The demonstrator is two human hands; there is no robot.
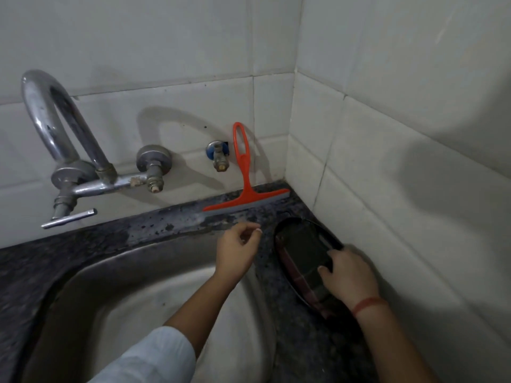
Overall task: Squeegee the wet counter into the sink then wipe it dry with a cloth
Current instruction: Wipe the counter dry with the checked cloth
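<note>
1. Squeegee (244,172): propped on wall (166,120) just beyond my left hand (237,252), blade on counter (166,225).
2. Likely light, stiff plastic; take the loop handle.
3. Left hand loose, empty; right hand (348,275) grips tray (301,252).

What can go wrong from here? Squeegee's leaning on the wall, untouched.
1. The squeegee only leans against the tiles beside the small tap. The left hand, close below it, could knock it over, perhaps into the sink.
2. The dark oval tray, held by the right hand, covers part of the counter by the sink. Water may stay trapped under it.
</note>
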